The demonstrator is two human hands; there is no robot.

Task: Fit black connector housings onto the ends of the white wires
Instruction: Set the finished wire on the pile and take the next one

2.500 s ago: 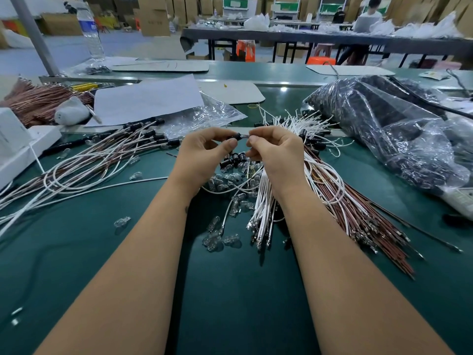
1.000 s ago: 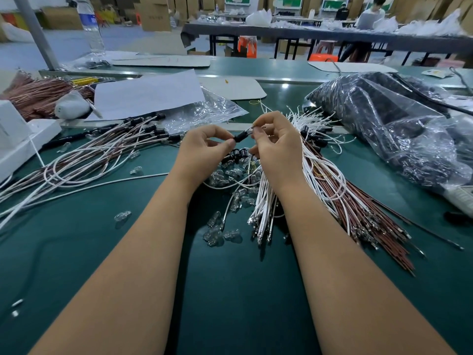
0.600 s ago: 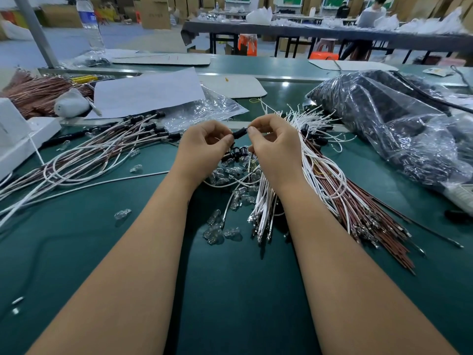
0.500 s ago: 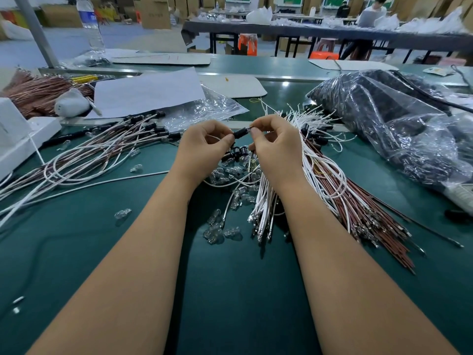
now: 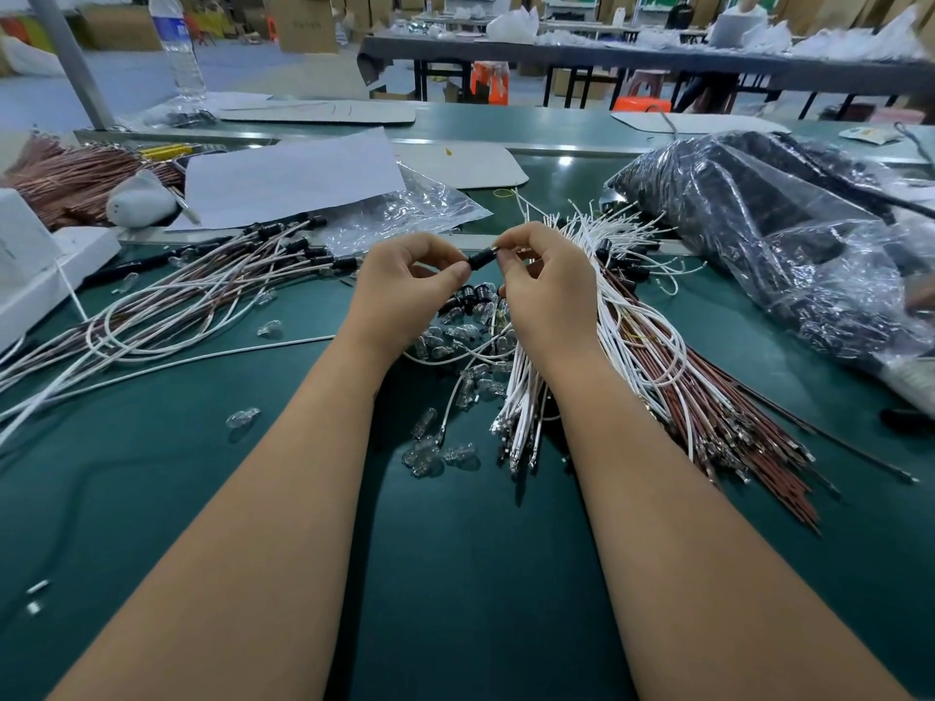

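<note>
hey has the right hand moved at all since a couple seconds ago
Barely. The right hand still pinches at the black housing above the same pile of clear bulbs, held with the left hand; only its fingers have shifted slightly.

Your bench top [image 5: 455, 574] is smooth, matt green. The connector housing [image 5: 480, 257] you pinch looks like black plastic with a dull sheen. White wires [image 5: 526, 397] wear smooth, glossy insulation; the brown wires [image 5: 749, 427] end in bright metal terminals. Small bulbs [image 5: 430, 450] look like clear glass. The bag [image 5: 784, 235] is crinkled, glossy clear plastic, the sheet [image 5: 293, 179] matt paper.
</note>
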